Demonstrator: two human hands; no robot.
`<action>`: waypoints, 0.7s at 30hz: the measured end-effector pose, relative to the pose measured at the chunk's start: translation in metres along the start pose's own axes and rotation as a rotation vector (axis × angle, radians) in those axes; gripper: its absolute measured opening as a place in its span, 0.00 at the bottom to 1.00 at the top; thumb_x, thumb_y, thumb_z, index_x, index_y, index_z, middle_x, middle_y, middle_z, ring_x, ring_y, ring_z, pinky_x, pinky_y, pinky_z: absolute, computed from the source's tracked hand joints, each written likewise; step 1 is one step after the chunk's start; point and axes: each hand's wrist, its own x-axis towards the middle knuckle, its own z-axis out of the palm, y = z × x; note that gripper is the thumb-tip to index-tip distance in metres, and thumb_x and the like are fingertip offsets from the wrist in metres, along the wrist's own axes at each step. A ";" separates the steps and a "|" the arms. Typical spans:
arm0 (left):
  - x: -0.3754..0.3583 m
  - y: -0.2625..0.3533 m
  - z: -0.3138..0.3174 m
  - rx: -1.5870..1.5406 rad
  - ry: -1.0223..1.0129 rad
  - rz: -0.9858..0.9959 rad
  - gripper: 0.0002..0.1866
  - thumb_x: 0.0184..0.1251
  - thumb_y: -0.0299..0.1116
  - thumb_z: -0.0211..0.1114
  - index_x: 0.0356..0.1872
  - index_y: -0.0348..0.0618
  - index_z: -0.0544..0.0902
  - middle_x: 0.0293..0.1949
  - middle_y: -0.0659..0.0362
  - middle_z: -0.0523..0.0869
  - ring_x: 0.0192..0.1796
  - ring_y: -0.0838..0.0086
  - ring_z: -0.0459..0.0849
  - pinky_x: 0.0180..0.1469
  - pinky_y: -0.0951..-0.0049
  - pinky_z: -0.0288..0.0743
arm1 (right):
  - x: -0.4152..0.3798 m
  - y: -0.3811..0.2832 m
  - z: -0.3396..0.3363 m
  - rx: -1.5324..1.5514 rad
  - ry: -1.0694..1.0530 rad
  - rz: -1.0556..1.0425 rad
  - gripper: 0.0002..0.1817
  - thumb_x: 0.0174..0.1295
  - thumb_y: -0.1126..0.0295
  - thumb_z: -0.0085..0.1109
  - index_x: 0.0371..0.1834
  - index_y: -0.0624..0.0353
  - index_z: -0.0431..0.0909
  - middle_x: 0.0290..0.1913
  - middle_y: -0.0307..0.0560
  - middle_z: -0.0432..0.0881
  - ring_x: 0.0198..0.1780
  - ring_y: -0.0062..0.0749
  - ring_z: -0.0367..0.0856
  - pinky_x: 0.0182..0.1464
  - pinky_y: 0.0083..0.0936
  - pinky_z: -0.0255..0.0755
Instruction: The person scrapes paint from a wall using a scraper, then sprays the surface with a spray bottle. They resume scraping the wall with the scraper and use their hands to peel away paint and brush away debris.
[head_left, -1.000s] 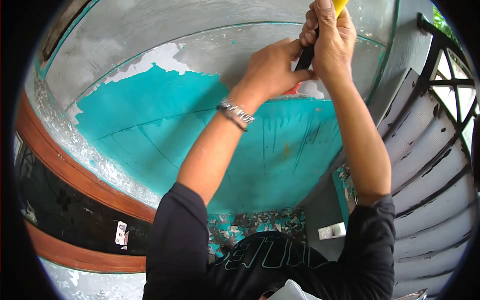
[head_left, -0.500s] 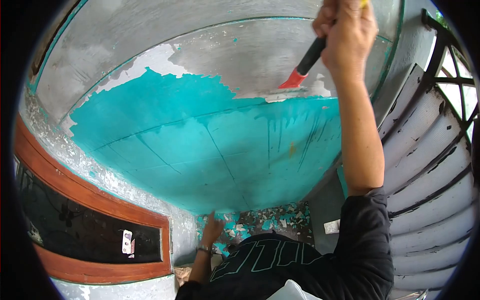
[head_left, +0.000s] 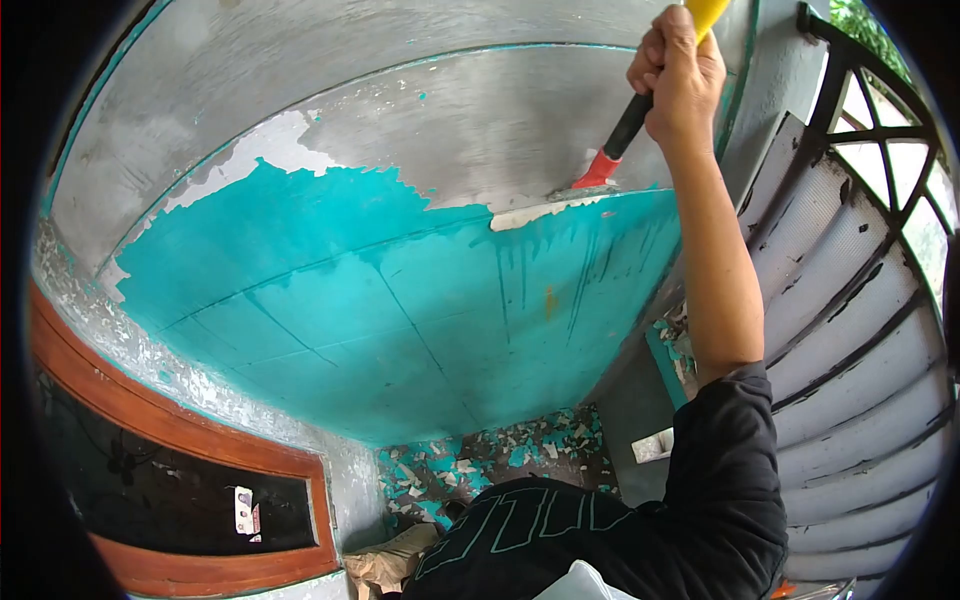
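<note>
My right hand (head_left: 685, 85), raised at the upper right, is closed around a long-handled scraper (head_left: 627, 127) with a black grip, a yellow end and a red head. The scraper's blade rests against the wall (head_left: 450, 120), at the upper edge of the turquoise paint (head_left: 380, 290). Beside the blade a pale, ragged strip of paint (head_left: 530, 212) stands off the wall. Bare grey surface shows above. My left hand is out of sight.
A brown-framed window (head_left: 320, 510) curves along the lower left. At the right stands a gate (head_left: 860, 330) with grey panels and dark bars. Paint flakes (head_left: 500, 455) litter the floor at the wall's foot. A small white box-like object (head_left: 653, 446) lies near my right sleeve.
The scraper has moved right along the paint edge, and the pale strip beside it is longer. My left hand has gone out of view. The whole view has shifted slightly.
</note>
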 end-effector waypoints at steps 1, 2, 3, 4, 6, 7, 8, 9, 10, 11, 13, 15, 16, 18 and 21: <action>-0.002 0.006 0.000 -0.032 0.002 -0.044 0.30 0.64 0.42 0.66 0.61 0.33 0.72 0.53 0.43 0.81 0.49 0.59 0.85 0.48 0.61 0.79 | 0.005 -0.004 -0.004 -0.028 0.028 -0.044 0.12 0.74 0.59 0.50 0.35 0.51 0.66 0.17 0.28 0.61 0.13 0.16 0.57 0.13 0.17 0.54; -0.007 0.010 -0.001 -0.061 0.002 -0.092 0.30 0.64 0.42 0.66 0.62 0.32 0.72 0.54 0.43 0.81 0.50 0.60 0.85 0.47 0.62 0.79 | 0.011 -0.010 -0.009 -0.021 0.054 -0.091 0.12 0.74 0.59 0.50 0.35 0.51 0.66 0.17 0.28 0.61 0.12 0.16 0.57 0.13 0.17 0.54; -0.011 0.024 -0.005 -0.090 -0.001 -0.141 0.31 0.64 0.42 0.66 0.62 0.31 0.71 0.55 0.43 0.80 0.50 0.60 0.85 0.46 0.62 0.80 | 0.016 -0.015 -0.015 -0.015 0.081 -0.136 0.12 0.74 0.59 0.51 0.35 0.51 0.66 0.17 0.29 0.61 0.12 0.16 0.57 0.13 0.17 0.54; -0.008 0.040 -0.011 -0.118 -0.004 -0.188 0.31 0.64 0.42 0.66 0.63 0.31 0.70 0.56 0.43 0.80 0.50 0.61 0.86 0.45 0.62 0.80 | 0.019 -0.015 -0.020 0.038 0.046 -0.172 0.12 0.74 0.59 0.50 0.34 0.51 0.66 0.17 0.28 0.62 0.12 0.15 0.58 0.13 0.17 0.54; -0.002 0.106 -0.038 -0.167 -0.017 -0.284 0.32 0.65 0.41 0.66 0.63 0.29 0.69 0.58 0.42 0.79 0.51 0.62 0.86 0.44 0.63 0.81 | 0.009 -0.002 -0.020 -0.016 0.013 -0.084 0.12 0.74 0.60 0.49 0.33 0.51 0.66 0.17 0.28 0.62 0.13 0.15 0.58 0.13 0.17 0.55; 0.003 0.142 -0.052 -0.191 -0.025 -0.329 0.33 0.65 0.41 0.66 0.64 0.28 0.68 0.59 0.42 0.79 0.51 0.62 0.86 0.43 0.63 0.82 | 0.006 0.001 -0.021 -0.068 -0.025 0.004 0.12 0.75 0.60 0.48 0.33 0.51 0.66 0.17 0.28 0.62 0.13 0.15 0.58 0.14 0.17 0.55; 0.000 0.146 -0.055 -0.184 -0.030 -0.323 0.33 0.65 0.41 0.66 0.64 0.28 0.68 0.59 0.42 0.79 0.51 0.62 0.86 0.43 0.63 0.82 | 0.008 -0.003 -0.022 -0.090 0.000 0.008 0.12 0.74 0.60 0.48 0.33 0.51 0.67 0.17 0.28 0.61 0.13 0.15 0.58 0.14 0.18 0.56; -0.001 0.150 -0.057 -0.225 -0.021 -0.327 0.33 0.64 0.43 0.66 0.63 0.28 0.69 0.55 0.44 0.81 0.50 0.65 0.86 0.41 0.66 0.82 | 0.016 -0.008 -0.028 -0.097 0.004 0.000 0.12 0.74 0.60 0.48 0.33 0.51 0.67 0.17 0.28 0.61 0.13 0.15 0.58 0.14 0.18 0.56; -0.001 0.152 -0.058 -0.264 -0.015 -0.334 0.34 0.63 0.44 0.67 0.62 0.28 0.70 0.51 0.46 0.84 0.49 0.68 0.86 0.40 0.69 0.81 | 0.026 -0.013 -0.037 -0.102 -0.002 -0.106 0.12 0.74 0.60 0.50 0.33 0.51 0.67 0.17 0.28 0.62 0.13 0.15 0.59 0.14 0.18 0.57; 0.003 0.072 -0.026 -0.259 -0.021 -0.331 0.34 0.63 0.44 0.67 0.62 0.28 0.70 0.51 0.46 0.84 0.49 0.68 0.86 0.40 0.69 0.81 | 0.032 -0.019 -0.045 -0.107 -0.009 -0.209 0.12 0.73 0.60 0.51 0.33 0.51 0.67 0.17 0.29 0.62 0.14 0.16 0.60 0.15 0.18 0.57; 0.049 -0.001 -0.013 -0.152 -0.321 -0.373 0.34 0.61 0.48 0.67 0.60 0.30 0.74 0.49 0.44 0.85 0.50 0.62 0.86 0.42 0.65 0.81 | 0.031 -0.020 -0.055 -0.107 0.065 -0.167 0.12 0.73 0.60 0.51 0.33 0.51 0.67 0.18 0.29 0.63 0.15 0.16 0.61 0.15 0.18 0.58; 0.049 -0.010 -0.004 -0.122 -0.306 -0.358 0.34 0.61 0.48 0.67 0.60 0.30 0.74 0.50 0.44 0.85 0.50 0.61 0.86 0.43 0.64 0.81 | 0.024 -0.005 -0.065 -0.211 0.044 -0.069 0.12 0.74 0.60 0.49 0.32 0.51 0.67 0.19 0.29 0.64 0.15 0.16 0.62 0.16 0.18 0.59; 0.051 -0.013 0.000 -0.099 -0.285 -0.346 0.34 0.61 0.48 0.67 0.60 0.30 0.75 0.50 0.44 0.85 0.50 0.61 0.86 0.43 0.64 0.81 | 0.026 -0.010 -0.063 -0.203 0.114 -0.090 0.11 0.74 0.61 0.48 0.33 0.51 0.67 0.19 0.29 0.63 0.15 0.17 0.61 0.17 0.19 0.58; 0.051 -0.019 0.006 -0.051 -0.238 -0.331 0.33 0.61 0.49 0.66 0.59 0.30 0.75 0.50 0.44 0.85 0.50 0.60 0.86 0.44 0.63 0.81 | 0.030 -0.024 -0.070 -0.150 0.061 -0.159 0.11 0.74 0.61 0.49 0.33 0.52 0.67 0.19 0.29 0.63 0.15 0.17 0.62 0.17 0.19 0.58; 0.038 -0.030 0.019 0.026 -0.191 -0.321 0.33 0.61 0.49 0.66 0.59 0.31 0.76 0.50 0.44 0.85 0.51 0.59 0.86 0.45 0.62 0.80 | 0.029 -0.028 -0.077 -0.069 0.037 -0.223 0.11 0.73 0.62 0.50 0.33 0.52 0.67 0.19 0.30 0.64 0.15 0.17 0.61 0.16 0.19 0.57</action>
